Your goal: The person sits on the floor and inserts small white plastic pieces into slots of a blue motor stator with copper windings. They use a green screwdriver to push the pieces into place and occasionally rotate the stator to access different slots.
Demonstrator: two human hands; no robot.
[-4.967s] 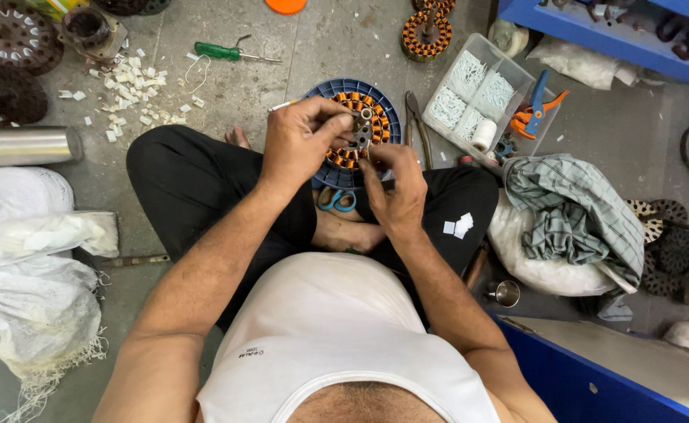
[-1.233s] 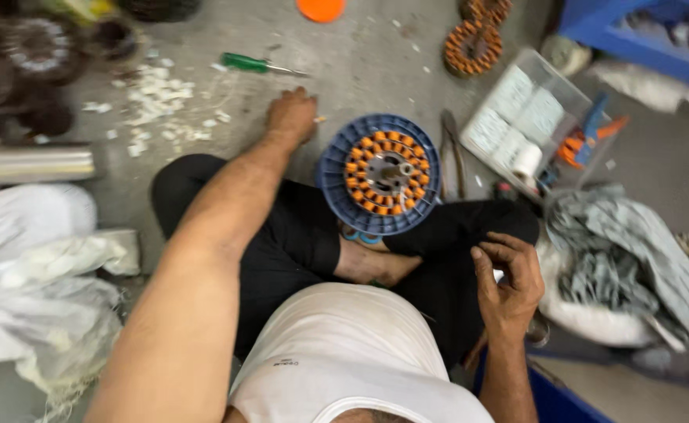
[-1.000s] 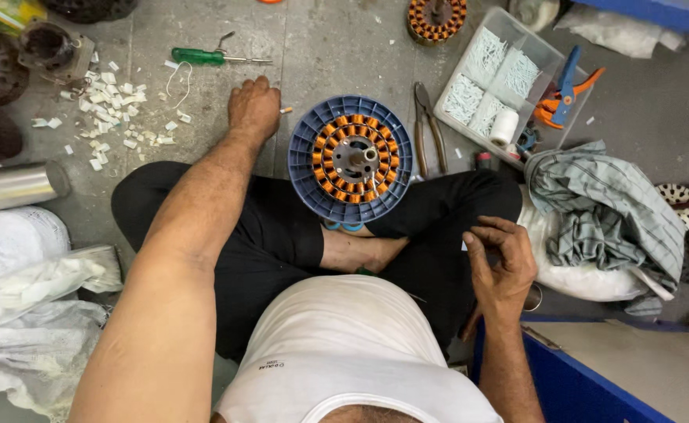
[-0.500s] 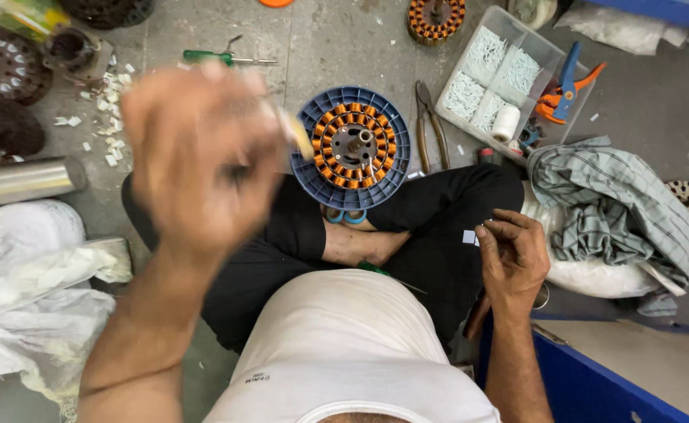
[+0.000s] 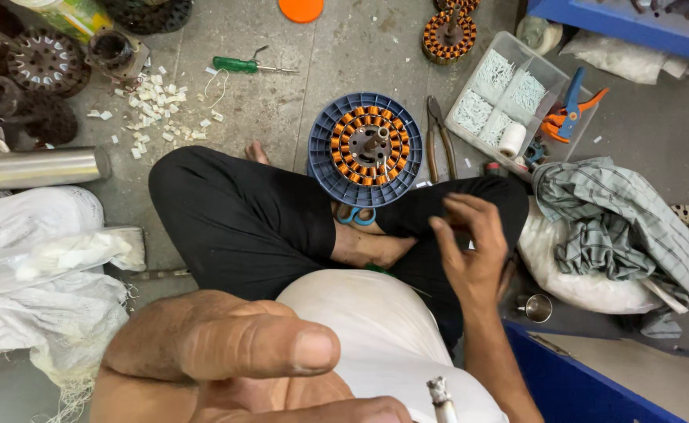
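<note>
Now our left hand (image 5: 250,364) has come up close at the bottom of the frame, fingers pinching a cigarette (image 5: 441,398), while our right hand (image 5: 470,251) hangs open over our knee, below the round blue-and-orange motor part (image 5: 366,149).

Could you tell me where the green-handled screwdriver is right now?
In the head view, the green-handled screwdriver lies on the floor, upper left, beside the white scraps.
</note>
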